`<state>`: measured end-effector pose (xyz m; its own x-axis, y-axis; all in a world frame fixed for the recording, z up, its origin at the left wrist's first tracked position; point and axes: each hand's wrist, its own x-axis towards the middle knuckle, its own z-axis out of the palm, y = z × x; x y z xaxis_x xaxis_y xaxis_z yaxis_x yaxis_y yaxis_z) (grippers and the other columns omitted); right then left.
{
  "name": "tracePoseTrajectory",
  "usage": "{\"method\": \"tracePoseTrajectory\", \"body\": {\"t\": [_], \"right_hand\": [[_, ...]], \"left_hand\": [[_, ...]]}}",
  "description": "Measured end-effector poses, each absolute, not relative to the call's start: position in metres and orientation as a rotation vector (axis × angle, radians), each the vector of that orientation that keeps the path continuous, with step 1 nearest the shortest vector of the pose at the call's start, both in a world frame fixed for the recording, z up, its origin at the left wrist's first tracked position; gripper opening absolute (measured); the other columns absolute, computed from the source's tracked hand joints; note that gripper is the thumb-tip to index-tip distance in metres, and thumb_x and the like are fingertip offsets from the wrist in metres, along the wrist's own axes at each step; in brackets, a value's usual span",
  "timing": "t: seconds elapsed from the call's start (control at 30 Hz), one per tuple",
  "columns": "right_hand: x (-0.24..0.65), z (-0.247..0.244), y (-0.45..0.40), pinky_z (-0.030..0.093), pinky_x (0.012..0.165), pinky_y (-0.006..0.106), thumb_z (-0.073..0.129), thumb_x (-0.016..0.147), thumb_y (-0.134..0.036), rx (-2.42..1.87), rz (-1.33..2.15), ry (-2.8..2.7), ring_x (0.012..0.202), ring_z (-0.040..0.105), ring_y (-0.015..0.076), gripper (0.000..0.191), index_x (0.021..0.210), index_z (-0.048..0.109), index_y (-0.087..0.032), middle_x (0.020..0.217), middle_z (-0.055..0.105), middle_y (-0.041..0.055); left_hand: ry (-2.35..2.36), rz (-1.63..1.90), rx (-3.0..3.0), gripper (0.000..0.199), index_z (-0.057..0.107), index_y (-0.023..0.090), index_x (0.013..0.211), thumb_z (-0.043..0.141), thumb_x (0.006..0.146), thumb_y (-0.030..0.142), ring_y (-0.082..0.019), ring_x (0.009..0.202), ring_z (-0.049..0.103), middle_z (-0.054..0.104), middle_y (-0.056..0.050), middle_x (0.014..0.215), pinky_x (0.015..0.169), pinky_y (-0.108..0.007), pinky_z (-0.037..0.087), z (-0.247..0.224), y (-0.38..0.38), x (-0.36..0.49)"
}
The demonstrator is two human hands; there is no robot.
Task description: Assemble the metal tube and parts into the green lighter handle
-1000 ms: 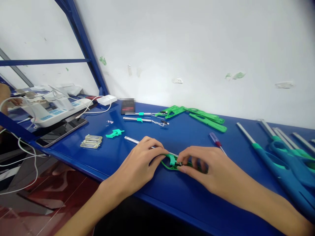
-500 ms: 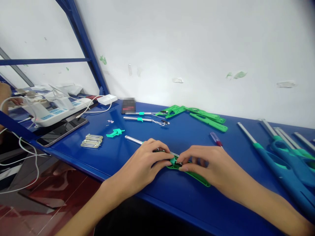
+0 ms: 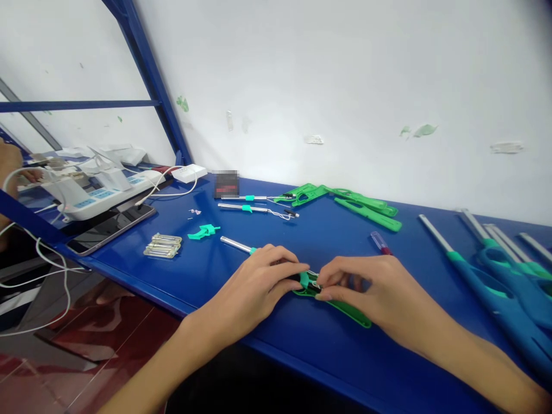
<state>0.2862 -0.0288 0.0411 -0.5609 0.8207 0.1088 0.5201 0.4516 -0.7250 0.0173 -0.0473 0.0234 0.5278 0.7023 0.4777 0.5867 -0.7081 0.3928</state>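
Fingers of my left hand (image 3: 254, 284) and right hand (image 3: 366, 287) pinching the green shell (image 3: 345, 309), metal tube (image 3: 235, 245) left of it, screwdriver (image 3: 379, 241) behind it

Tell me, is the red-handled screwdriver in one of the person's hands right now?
No, the red-handled screwdriver lies on the blue bench beyond the right hand, which pinches the green shell with the left hand.

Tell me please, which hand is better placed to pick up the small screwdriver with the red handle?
Probably the right hand. The red-handled screwdriver lies just behind it, while the left hand is farther away, pinching the green shell and metal tube.
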Motion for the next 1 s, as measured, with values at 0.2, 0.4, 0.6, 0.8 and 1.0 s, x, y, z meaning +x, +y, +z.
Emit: {"method": "tracePoseTrajectory", "body": {"t": [0.2,0.4,0.6,0.8,1.0], "right_hand": [[0.2864,0.0437,-0.0299,0.055,0.068,0.032,0.079,0.113,-0.047,-1.119,0.898,-2.241,0.069,0.067,0.0171,0.028,0.097,0.082,-0.025,0.081,0.078,-0.0030],[0.2842,0.0431,-0.0299,0.049,0.063,0.031,0.080,0.101,-0.036,-1.128,0.891,-2.177,0.062,0.062,0.0170,0.012,0.091,0.085,-0.031,0.072,0.076,-0.0055],[0.2851,0.0421,-0.0299,0.044,0.060,0.032,0.083,0.099,-0.039,-1.150,0.822,-2.159,0.061,0.061,0.0164,0.009,0.090,0.084,-0.039,0.074,0.077,-0.0098],[0.2839,0.0408,-0.0303,0.046,0.060,0.032,0.081,0.102,-0.039,-1.128,0.795,-2.154,0.064,0.062,0.0180,0.013,0.090,0.083,-0.039,0.077,0.078,-0.0085],[0.2836,0.0357,-0.0324,0.052,0.063,0.033,0.077,0.104,-0.038,-1.085,0.757,-2.115,0.063,0.065,0.0195,0.016,0.089,0.082,-0.036,0.076,0.078,-0.0053]], "left_hand": [[1.109,0.891,2.594,0.016,0.083,0.020,0.130,0.074,0.118,0.016,-0.022,0.110,0.081,0.082,-0.005,0.125,0.098,-0.043,0.071,0.0228,-0.0469,0.0181],[1.134,0.875,2.578,0.018,0.082,0.020,0.134,0.073,0.118,0.016,-0.023,0.111,0.079,0.081,-0.006,0.126,0.096,-0.041,0.069,0.0234,-0.0489,0.0183],[1.087,0.897,2.563,0.023,0.086,0.022,0.131,0.072,0.117,0.011,-0.023,0.107,0.076,0.080,-0.005,0.122,0.092,-0.040,0.064,0.0222,-0.0488,0.0179],[1.068,0.920,2.560,0.025,0.088,0.022,0.129,0.071,0.116,0.008,-0.023,0.104,0.074,0.080,-0.005,0.118,0.089,-0.038,0.063,0.0212,-0.0495,0.0182],[1.105,0.970,2.553,0.018,0.085,0.017,0.120,0.068,0.119,0.013,-0.018,0.096,0.073,0.076,-0.006,0.118,0.081,-0.032,0.064,0.0220,-0.0513,0.0193]]}}
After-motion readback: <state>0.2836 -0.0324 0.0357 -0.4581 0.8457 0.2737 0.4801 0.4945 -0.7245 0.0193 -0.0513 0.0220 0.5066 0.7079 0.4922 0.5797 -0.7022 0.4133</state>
